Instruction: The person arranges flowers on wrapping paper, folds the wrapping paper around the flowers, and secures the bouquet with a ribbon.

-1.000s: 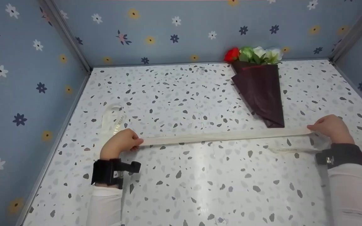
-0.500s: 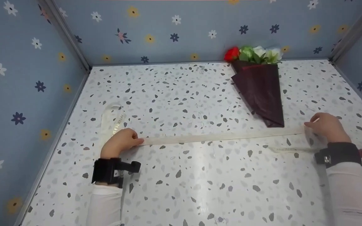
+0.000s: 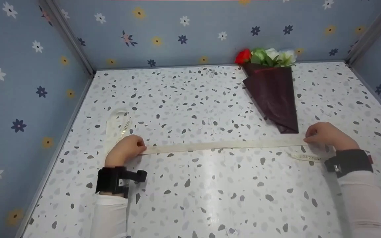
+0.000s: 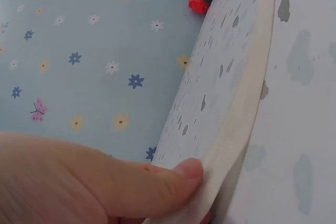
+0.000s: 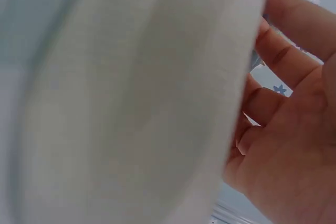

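A long cream ribbon (image 3: pixel 223 144) stretches across the speckled table between the two hands. My left hand (image 3: pixel 125 150) pinches it near its left part; in the left wrist view the thumb (image 4: pixel 173 184) lies on the ribbon (image 4: pixel 247 95). Beyond that hand, a looped length with gold lettering lies on the table. At the other side my right hand (image 3: pixel 332 136) pinches the ribbon between thumb and fingers. A lettered tail hangs below that hand, towards the wrist. Close to the right wrist camera, the blurred ribbon (image 5: pixel 142 103) covers part of the fingers.
A bouquet (image 3: pixel 271 96) in dark maroon wrapping, with red, green and white flowers, lies at the back right, its tip just behind the ribbon. Flower-patterned blue panels (image 3: pixel 184 29) wall the table (image 3: pixel 177 205) at the back and sides.
My right hand has moved left, towards the left hand, bringing its part of the ribbon slightly lower in view. The left hand has barely moved. The bouquet stays in place.
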### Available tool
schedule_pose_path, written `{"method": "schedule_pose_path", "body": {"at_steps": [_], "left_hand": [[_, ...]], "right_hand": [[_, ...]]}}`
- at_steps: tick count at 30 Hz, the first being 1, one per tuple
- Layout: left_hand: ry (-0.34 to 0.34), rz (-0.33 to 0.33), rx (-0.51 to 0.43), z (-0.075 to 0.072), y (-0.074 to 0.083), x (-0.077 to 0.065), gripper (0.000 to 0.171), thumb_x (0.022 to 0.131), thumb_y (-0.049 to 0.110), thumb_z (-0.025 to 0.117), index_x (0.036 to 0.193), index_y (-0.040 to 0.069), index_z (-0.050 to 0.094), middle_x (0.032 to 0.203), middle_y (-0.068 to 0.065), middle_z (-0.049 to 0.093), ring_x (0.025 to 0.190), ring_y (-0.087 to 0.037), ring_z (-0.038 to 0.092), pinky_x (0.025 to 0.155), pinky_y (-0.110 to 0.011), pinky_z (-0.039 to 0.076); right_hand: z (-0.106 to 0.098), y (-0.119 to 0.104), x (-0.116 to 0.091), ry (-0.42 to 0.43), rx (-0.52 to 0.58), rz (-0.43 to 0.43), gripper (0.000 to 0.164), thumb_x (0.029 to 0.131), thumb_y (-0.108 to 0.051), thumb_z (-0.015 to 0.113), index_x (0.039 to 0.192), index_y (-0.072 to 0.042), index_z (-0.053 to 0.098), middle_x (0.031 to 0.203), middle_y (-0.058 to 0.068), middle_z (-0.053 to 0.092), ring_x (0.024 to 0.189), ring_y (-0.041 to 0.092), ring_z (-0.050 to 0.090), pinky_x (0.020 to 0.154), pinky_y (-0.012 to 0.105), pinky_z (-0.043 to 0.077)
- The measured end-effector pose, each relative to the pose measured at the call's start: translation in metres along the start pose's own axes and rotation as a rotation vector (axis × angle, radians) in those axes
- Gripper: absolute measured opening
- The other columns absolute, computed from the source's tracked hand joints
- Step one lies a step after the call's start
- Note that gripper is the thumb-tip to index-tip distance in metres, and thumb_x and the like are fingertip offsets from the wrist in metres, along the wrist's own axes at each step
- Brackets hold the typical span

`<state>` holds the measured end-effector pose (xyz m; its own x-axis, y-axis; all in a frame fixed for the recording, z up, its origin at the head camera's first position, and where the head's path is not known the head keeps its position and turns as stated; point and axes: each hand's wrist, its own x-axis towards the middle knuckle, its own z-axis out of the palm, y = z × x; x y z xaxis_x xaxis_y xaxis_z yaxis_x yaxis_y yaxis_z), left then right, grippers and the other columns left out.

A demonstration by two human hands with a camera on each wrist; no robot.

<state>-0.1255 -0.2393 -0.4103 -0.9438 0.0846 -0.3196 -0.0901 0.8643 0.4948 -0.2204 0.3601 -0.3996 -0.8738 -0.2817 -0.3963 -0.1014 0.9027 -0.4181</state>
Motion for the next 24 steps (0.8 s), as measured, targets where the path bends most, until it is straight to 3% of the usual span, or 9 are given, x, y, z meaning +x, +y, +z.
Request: {"method": "schedule_pose_path", "body": {"at_steps": [7, 11, 15, 19, 22, 24], "left_hand": [[0.044, 0.027, -0.003, -0.001, -0.006, 0.0, 0.013, 0.087, 0.01, 0.062, 0.078, 0.001, 0.06, 0.072, -0.006, 0.054, 0.069, -0.023, 0.049, 0.065, -0.034, 0.04], [0.052, 0.014, -0.019, 0.0, -0.007, 0.001, 0.013, 0.086, 0.011, 0.065, 0.079, 0.002, 0.057, 0.074, -0.007, 0.055, 0.069, -0.023, 0.049, 0.064, -0.034, 0.039], [0.086, -0.018, -0.029, 0.001, -0.007, 0.001, 0.019, 0.089, 0.019, 0.063, 0.087, 0.002, 0.057, 0.083, -0.011, 0.06, 0.072, -0.024, 0.052, 0.065, -0.036, 0.041], [0.121, -0.026, -0.035, 0.001, -0.006, 0.002, 0.029, 0.093, 0.029, 0.058, 0.093, 0.0, 0.058, 0.092, -0.016, 0.064, 0.077, -0.027, 0.055, 0.07, -0.04, 0.044], [0.128, -0.016, -0.045, 0.001, -0.005, 0.002, 0.032, 0.095, 0.03, 0.055, 0.097, -0.001, 0.058, 0.099, -0.019, 0.064, 0.083, -0.03, 0.057, 0.076, -0.044, 0.045], [0.129, -0.012, -0.054, 0.001, -0.005, 0.002, 0.032, 0.095, 0.03, 0.054, 0.099, -0.002, 0.058, 0.103, -0.021, 0.063, 0.087, -0.031, 0.058, 0.08, -0.045, 0.045]], "right_hand": [[-0.001, 0.0, -0.001, -0.009, -0.016, -0.017, 0.018, 0.088, -0.014, 0.062, 0.086, 0.004, 0.063, 0.07, 0.002, 0.058, 0.061, 0.018, 0.051, 0.054, 0.033, 0.042], [-0.001, 0.001, -0.002, -0.008, -0.013, -0.005, 0.017, 0.088, -0.014, 0.062, 0.085, 0.002, 0.062, 0.071, 0.003, 0.059, 0.064, 0.019, 0.053, 0.056, 0.033, 0.043], [-0.005, 0.002, -0.004, 0.023, -0.035, 0.012, 0.03, 0.087, -0.024, 0.065, 0.097, 0.004, 0.06, 0.086, 0.013, 0.062, 0.076, 0.027, 0.057, 0.065, 0.041, 0.046], [-0.012, 0.001, -0.002, 0.114, -0.046, 0.012, 0.049, 0.09, -0.036, 0.061, 0.11, 0.009, 0.054, 0.101, 0.028, 0.058, 0.091, 0.04, 0.056, 0.077, 0.053, 0.044], [-0.022, -0.003, 0.003, 0.165, 0.029, 0.039, 0.059, 0.094, -0.042, 0.052, 0.119, 0.011, 0.048, 0.114, 0.036, 0.051, 0.102, 0.047, 0.051, 0.086, 0.057, 0.04], [-0.029, -0.008, 0.007, 0.168, 0.146, 0.082, 0.064, 0.096, -0.045, 0.048, 0.126, 0.011, 0.042, 0.125, 0.037, 0.043, 0.111, 0.049, 0.045, 0.093, 0.057, 0.037]]}}
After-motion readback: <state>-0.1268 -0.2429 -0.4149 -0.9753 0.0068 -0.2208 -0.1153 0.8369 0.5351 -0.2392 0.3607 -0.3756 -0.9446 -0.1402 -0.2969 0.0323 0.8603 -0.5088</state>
